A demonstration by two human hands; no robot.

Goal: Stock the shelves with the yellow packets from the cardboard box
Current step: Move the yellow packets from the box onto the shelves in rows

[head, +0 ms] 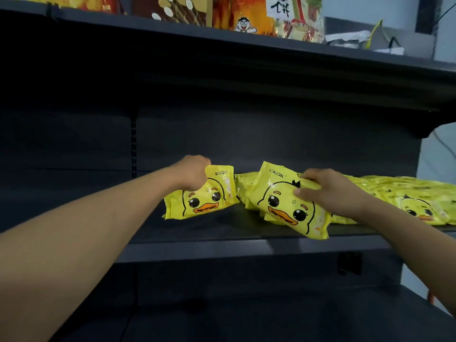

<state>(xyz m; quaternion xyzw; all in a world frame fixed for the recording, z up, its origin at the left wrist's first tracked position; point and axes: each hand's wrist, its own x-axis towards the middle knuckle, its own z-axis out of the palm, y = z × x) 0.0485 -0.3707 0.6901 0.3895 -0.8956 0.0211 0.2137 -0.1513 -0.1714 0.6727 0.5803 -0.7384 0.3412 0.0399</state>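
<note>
Two hands busy: left hand grips the top of one yellow duck packet standing on the dark shelf; right hand pinches a second duck packet, tilted over the shelf edge. Behind and right of the right hand, more yellow packets lie flat. Snack bags on shelf above.
</note>
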